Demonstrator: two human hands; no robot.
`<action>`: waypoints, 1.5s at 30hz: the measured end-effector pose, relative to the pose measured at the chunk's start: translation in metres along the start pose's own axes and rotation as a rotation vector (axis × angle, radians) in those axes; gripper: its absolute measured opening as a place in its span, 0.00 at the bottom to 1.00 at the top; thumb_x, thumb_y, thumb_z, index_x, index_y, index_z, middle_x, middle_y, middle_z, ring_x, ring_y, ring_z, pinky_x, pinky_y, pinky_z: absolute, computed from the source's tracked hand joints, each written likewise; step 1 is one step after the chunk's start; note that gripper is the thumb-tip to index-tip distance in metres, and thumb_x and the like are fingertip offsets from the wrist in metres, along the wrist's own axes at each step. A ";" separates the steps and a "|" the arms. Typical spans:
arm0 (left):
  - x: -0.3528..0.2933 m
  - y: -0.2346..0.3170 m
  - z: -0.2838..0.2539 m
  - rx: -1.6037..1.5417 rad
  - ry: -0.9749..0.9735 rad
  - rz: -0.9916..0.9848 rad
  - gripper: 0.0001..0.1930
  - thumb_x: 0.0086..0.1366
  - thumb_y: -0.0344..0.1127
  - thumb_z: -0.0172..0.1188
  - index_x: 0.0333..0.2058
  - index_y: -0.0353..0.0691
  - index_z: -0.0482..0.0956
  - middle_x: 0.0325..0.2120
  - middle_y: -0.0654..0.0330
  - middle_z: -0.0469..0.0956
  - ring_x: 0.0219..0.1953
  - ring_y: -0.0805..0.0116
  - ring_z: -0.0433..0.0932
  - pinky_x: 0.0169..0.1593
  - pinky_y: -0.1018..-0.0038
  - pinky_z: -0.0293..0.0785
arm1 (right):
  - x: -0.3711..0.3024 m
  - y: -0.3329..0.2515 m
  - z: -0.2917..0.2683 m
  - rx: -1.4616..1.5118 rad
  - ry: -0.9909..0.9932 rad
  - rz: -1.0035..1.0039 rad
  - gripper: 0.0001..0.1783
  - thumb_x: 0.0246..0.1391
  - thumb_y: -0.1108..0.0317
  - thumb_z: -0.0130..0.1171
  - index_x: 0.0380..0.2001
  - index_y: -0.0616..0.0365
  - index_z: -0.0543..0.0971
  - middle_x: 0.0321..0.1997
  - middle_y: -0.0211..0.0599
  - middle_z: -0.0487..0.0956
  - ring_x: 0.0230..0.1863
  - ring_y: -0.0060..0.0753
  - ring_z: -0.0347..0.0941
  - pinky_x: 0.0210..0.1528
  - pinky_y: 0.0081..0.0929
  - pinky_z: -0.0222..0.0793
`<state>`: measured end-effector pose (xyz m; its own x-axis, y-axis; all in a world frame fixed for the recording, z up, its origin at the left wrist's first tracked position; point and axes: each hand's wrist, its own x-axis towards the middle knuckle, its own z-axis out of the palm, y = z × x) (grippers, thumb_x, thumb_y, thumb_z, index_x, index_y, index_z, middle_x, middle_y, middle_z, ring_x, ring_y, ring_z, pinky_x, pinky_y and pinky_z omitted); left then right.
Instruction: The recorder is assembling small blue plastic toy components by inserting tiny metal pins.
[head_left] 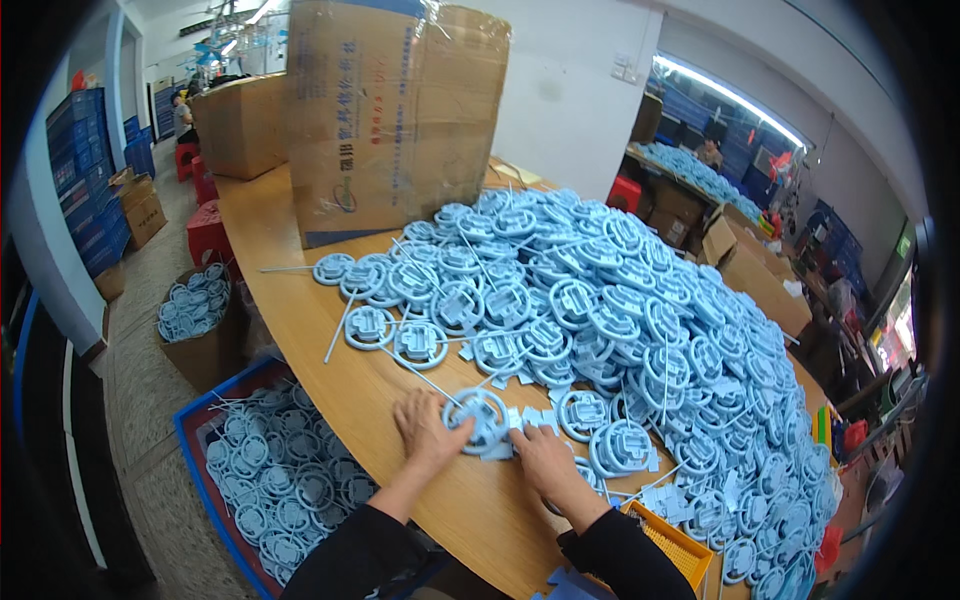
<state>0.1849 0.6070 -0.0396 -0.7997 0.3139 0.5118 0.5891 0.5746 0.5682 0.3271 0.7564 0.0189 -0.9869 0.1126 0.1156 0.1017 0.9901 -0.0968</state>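
A round light-blue plastic part (478, 408) with a ring rim and a raised centre lies at the table's near edge. My left hand (428, 430) grips its left side, the thumb over the rim and the fingers curled. Just right of it, my right hand (552, 465) is closed, its fingertips down among small flat light-blue pieces (527, 415); whatever they pinch is hidden. Beyond both hands rises a big heap of the same round parts (600, 290), some with thin straight stems. A few stacked round parts (622, 446) sit close by my right hand.
A tall cardboard box (395, 120) stands at the table's far left. Below the left edge, a blue-rimmed crate (200, 470) holds many round parts; a cardboard carton (215, 355) behind holds more. A yellow basket (672, 545) is beside my right forearm. People sit farther off.
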 end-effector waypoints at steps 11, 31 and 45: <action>-0.036 0.051 -0.046 -0.963 -0.320 -0.243 0.27 0.51 0.35 0.70 0.46 0.36 0.66 0.35 0.59 0.75 0.36 0.75 0.75 0.36 0.76 0.75 | -0.038 0.009 -0.060 0.288 0.220 0.085 0.21 0.40 0.69 0.64 0.42 0.57 0.74 0.39 0.49 0.77 0.42 0.51 0.74 0.43 0.40 0.69; -0.074 0.073 -0.096 -1.262 -0.372 -0.701 0.27 0.57 0.39 0.65 0.51 0.35 0.63 0.38 0.56 0.74 0.34 0.72 0.77 0.32 0.77 0.77 | -0.059 -0.084 -0.044 0.224 0.412 -0.294 0.14 0.56 0.72 0.52 0.46 0.65 0.73 0.44 0.53 0.73 0.43 0.53 0.71 0.46 0.39 0.68; -0.106 0.067 -0.084 -1.605 -0.431 -0.525 0.30 0.62 0.38 0.61 0.58 0.36 0.58 0.45 0.57 0.72 0.44 0.70 0.74 0.44 0.77 0.74 | -0.092 -0.119 -0.046 0.370 0.374 -0.221 0.34 0.54 0.71 0.52 0.62 0.71 0.53 0.67 0.65 0.49 0.69 0.62 0.43 0.68 0.46 0.40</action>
<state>0.3189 0.5484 -0.0021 -0.7410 0.6705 0.0376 -0.4139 -0.5000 0.7607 0.4119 0.6318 0.0650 -0.8616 -0.0052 0.5076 -0.2193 0.9056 -0.3630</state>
